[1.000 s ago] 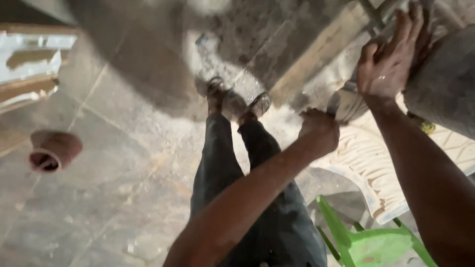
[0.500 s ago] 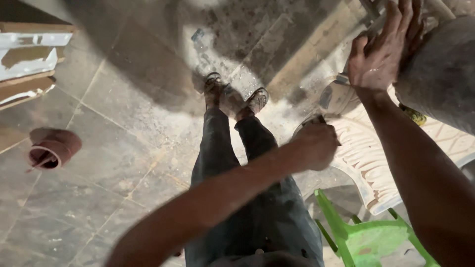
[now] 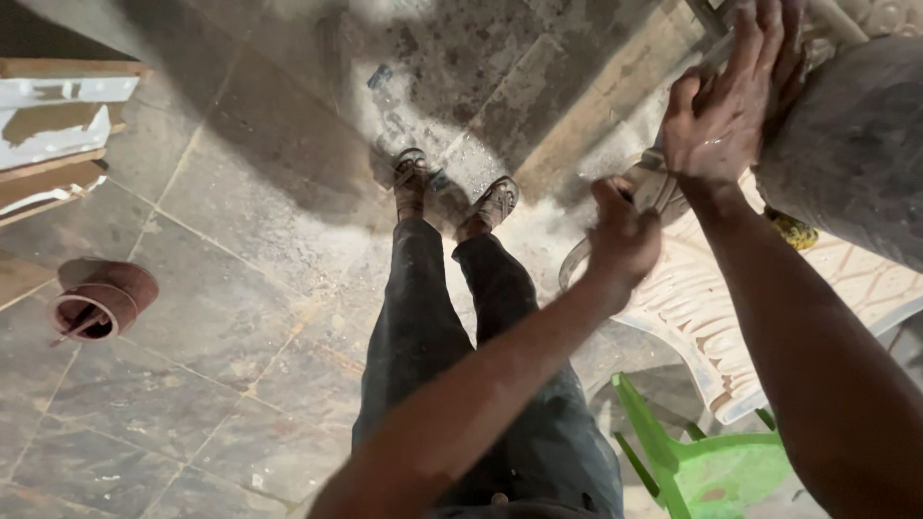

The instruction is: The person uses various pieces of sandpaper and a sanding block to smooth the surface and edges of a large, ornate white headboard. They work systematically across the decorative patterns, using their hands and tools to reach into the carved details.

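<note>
Head view, looking straight down past the person's own legs to the floor.

Right hand [image 3: 723,113]: fingers spread wide and flat, palm pressed against the side of a large grey rounded mass [image 3: 851,144], dusty and rough-skinned, that fills the upper right corner of the view. The hand grips nothing; it lies open on the surface.

Left hand [image 3: 623,235]: curled into a loose fist, thumb up, held over the near edge of a white plastic chair [image 3: 707,312]. Cannot tell whether anything is inside the fist; a pale edge shows just beyond the knuckles, but whether it belongs to the chair cannot be told.

The grey mass sits over the white chair's lattice seat, at the chair's far right side. Contact between the two is hidden by the right arm.

A green plastic chair [image 3: 716,471] stands just below the white one, at the lower right, partly cut off by the picture's edge.

Floor [image 3: 192,384]: grey stone tiles, with a patch of pale dust round the person's sandalled feet [image 3: 452,197]. A roll of reddish-brown sanding paper [image 3: 104,300] lies on the tiles at the left, well apart from both hands. White-painted boards [image 3: 58,125] lie at the upper left edge.
</note>
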